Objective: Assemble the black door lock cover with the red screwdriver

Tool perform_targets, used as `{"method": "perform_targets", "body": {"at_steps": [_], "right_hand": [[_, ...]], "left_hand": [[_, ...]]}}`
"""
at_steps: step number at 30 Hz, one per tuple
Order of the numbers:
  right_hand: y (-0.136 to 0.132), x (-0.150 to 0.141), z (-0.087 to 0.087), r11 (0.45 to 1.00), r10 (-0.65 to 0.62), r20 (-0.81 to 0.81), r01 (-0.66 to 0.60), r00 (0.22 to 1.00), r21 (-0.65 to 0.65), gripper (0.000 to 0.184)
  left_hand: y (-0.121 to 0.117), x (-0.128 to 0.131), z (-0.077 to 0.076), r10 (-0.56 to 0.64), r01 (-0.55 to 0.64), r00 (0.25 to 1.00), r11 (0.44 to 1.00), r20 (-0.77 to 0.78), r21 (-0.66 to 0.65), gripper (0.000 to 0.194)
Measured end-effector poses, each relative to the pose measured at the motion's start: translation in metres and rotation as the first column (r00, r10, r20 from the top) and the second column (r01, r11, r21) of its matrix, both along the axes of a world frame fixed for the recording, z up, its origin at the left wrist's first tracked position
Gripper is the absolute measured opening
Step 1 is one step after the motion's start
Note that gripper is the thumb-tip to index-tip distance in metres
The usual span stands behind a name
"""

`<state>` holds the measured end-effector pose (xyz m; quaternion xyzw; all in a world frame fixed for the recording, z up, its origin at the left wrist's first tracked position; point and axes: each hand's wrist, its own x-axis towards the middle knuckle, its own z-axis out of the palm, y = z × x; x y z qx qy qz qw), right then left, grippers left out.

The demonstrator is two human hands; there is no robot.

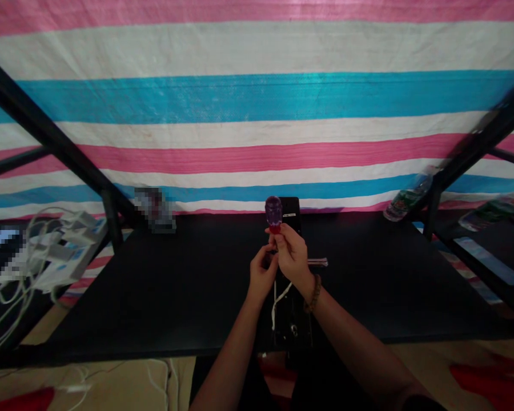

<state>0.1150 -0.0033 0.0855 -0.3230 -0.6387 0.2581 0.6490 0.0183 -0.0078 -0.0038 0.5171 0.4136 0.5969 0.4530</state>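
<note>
Over the middle of the black table, my right hand pinches a small purple see-through object with a red lower end. It stands upright above the fingertips, and its exact kind is unclear. My left hand is just below and left, fingers curled together close to the right fingertips; what they hold, if anything, is hidden. Under both hands lies a long black flat thing with a white label at its far end. A white cord runs over it, and a thin pinkish strip sticks out to the right.
A striped sheet hangs behind the table, with black slanted frame bars at both sides. Left are white power strips with tangled cables. A plastic bottle leans at the back right; a blurred-out item stands back left.
</note>
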Motion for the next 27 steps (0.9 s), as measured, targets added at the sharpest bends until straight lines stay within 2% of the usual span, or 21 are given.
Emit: {"method": "perform_targets", "body": {"at_steps": [4,7,9,15,22,25,27], "right_hand": [[0.002,0.0,-0.012,1.0,-0.006,-0.107,0.003,0.994,-0.029,0.016],[0.001,0.005,-0.016,0.999,-0.012,-0.096,0.008,0.995,-0.046,0.008],[0.001,0.009,-0.014,0.999,-0.025,-0.066,0.022,0.998,-0.036,0.006],[0.0,0.016,-0.008,0.998,-0.062,0.019,0.062,0.998,0.032,0.02],[0.003,0.016,-0.016,0.984,-0.164,0.01,0.163,0.986,0.07,0.007],[0.001,0.015,-0.014,0.992,-0.128,-0.033,0.128,0.991,0.015,0.008],[-0.002,0.016,-0.011,0.996,-0.089,-0.003,0.089,0.996,0.018,0.011]], "left_hand": [[0.001,0.0,-0.002,-0.014,0.013,1.0,1.0,0.011,0.008,0.029],[0.002,0.001,-0.004,-0.015,0.015,1.0,1.0,0.015,0.006,0.027],[0.003,0.001,-0.003,-0.003,0.003,1.0,1.0,0.007,-0.005,0.026],[0.001,0.001,0.003,0.007,-0.007,1.0,1.0,-0.014,-0.027,0.027],[0.001,0.001,-0.001,-0.001,0.0,1.0,1.0,-0.028,-0.01,0.024],[0.001,0.0,-0.001,-0.002,0.002,0.999,1.0,-0.039,-0.002,0.023],[0.0,0.0,0.0,-0.01,0.01,0.999,1.0,-0.042,-0.002,0.023]]}}
